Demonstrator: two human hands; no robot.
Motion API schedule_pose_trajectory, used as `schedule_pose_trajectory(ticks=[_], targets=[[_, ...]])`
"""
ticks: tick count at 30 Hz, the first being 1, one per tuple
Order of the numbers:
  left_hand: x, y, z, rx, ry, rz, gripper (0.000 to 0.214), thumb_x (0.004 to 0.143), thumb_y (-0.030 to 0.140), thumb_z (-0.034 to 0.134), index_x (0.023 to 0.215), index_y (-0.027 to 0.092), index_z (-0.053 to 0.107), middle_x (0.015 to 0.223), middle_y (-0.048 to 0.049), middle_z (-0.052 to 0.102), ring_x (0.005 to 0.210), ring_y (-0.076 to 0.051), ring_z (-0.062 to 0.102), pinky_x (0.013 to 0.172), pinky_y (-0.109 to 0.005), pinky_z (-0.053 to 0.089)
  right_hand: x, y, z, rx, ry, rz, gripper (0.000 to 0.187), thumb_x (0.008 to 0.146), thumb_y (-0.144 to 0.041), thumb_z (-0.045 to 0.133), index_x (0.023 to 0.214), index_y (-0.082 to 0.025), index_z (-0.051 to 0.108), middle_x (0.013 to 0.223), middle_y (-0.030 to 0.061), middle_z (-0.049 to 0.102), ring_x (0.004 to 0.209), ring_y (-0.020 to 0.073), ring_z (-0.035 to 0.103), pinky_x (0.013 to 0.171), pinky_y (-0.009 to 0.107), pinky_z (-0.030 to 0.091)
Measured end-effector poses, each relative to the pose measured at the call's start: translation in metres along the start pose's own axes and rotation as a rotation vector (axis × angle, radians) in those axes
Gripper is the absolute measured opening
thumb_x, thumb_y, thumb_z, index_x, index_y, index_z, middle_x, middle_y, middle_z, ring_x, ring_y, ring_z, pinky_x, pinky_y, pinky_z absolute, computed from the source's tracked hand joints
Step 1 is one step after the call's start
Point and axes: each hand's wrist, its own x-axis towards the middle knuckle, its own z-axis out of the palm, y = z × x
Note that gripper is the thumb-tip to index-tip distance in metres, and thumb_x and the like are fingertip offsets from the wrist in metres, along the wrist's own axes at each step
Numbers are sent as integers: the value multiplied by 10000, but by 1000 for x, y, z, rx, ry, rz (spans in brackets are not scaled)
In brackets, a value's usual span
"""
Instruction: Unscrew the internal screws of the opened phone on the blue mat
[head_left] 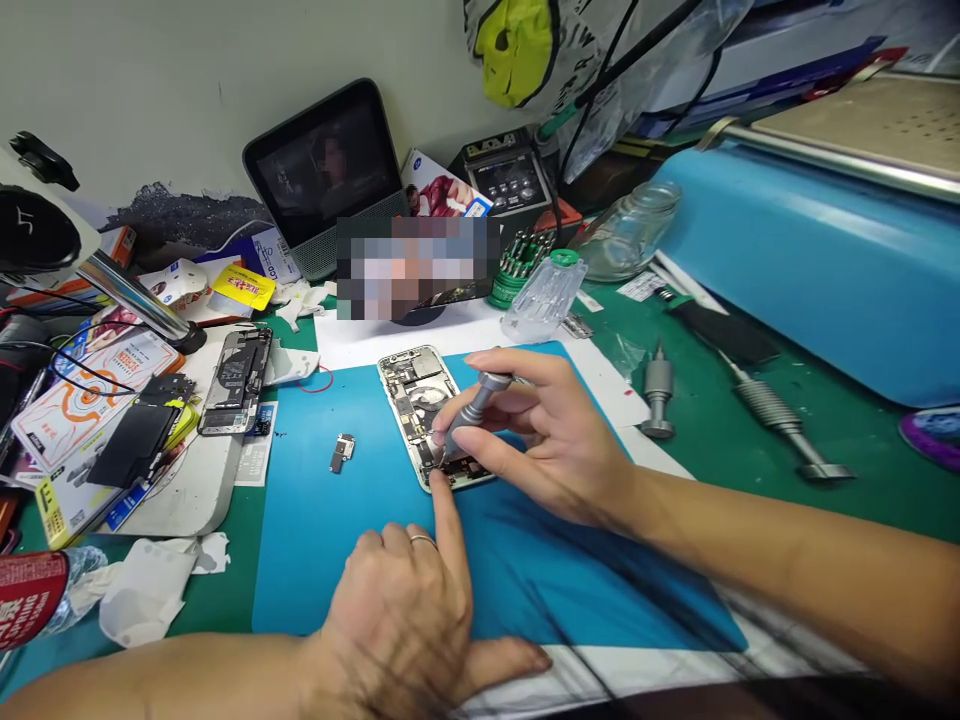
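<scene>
An opened phone body (421,400) lies on a blue work mat (360,540), its inner parts exposed. My right hand (540,430) is closed round a grey precision screwdriver (472,405), whose tip rests on the phone's lower end. My left hand (409,610) rests on the mat, its forefinger stretched out and pressing the phone's bottom edge, the other fingers curled under with nothing in them. A ring shows on one finger. A small loose metal part (342,451) sits on the mat left of the phone.
Another dismantled phone (236,380) and flat dark parts (135,440) lie at left among papers and tissue (146,590). A screwdriver bit set (544,290), glass jar (630,230), two metal tools (658,395) and a blue machine (810,270) stand at right. A small screen (322,170) stands behind.
</scene>
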Motion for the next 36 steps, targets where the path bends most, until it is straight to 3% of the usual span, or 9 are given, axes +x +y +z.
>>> schedule_pose_trajectory(ticks=[13, 15, 18, 20, 22, 29, 36], targets=[[3, -9, -9, -27, -77, 22, 1293, 559, 947, 485, 1327, -94, 504, 536, -77, 604, 420, -205, 552, 405, -303, 427, 2, -1, 0, 7, -32, 28, 391, 918, -248, 567, 1254, -262, 368, 914, 27, 674, 829, 145, 681, 725, 311, 586], [6, -17, -11, -56, -4, 40, 1163, 672, 898, 459, 1292, -83, 534, 584, -95, 640, 456, -211, 582, 419, -294, 419, 1, -1, 0, 18, -41, 30, 399, 915, -249, 573, 1255, -263, 364, 912, 24, 673, 827, 142, 678, 726, 306, 583], [16, -34, -9, -208, 93, 39, 741, 891, 649, 455, 1213, -4, 591, 640, -103, 668, 534, -234, 627, 465, -295, 411, 1, 0, 0, 38, -63, 32, 405, 906, -231, 586, 1242, -259, 361, 911, 23, 672, 839, 141, 681, 745, 302, 587], [24, -45, -2, -375, 106, -19, 430, 919, 487, 476, 1104, 129, 626, 628, -35, 648, 543, -200, 613, 493, -268, 390, 1, 2, -1, 63, -72, 38, 405, 903, -212, 586, 1236, -260, 361, 928, 24, 667, 839, 136, 687, 761, 299, 594], [32, -54, 5, -446, 119, -62, 226, 910, 342, 461, 967, 179, 606, 560, 32, 580, 510, -149, 568, 523, -245, 383, 0, 3, -1, 81, -65, 42, 411, 896, -201, 596, 1232, -264, 366, 939, 22, 660, 841, 132, 691, 778, 300, 599], [43, -64, 17, -599, 179, -99, 152, 727, 172, 457, 856, 190, 536, 670, 21, 544, 612, -136, 511, 587, -247, 366, 1, 2, -2, 82, -42, 64, 403, 884, -210, 617, 1207, -262, 381, 927, 20, 657, 839, 137, 692, 758, 291, 604], [46, -65, 25, -682, 222, -70, 138, 742, 136, 468, 820, 188, 569, 638, 24, 530, 594, -134, 487, 588, -256, 346, 3, 5, -3, 91, -44, 76, 375, 901, -290, 616, 1192, -266, 380, 916, 28, 649, 837, 148, 690, 758, 306, 606]])
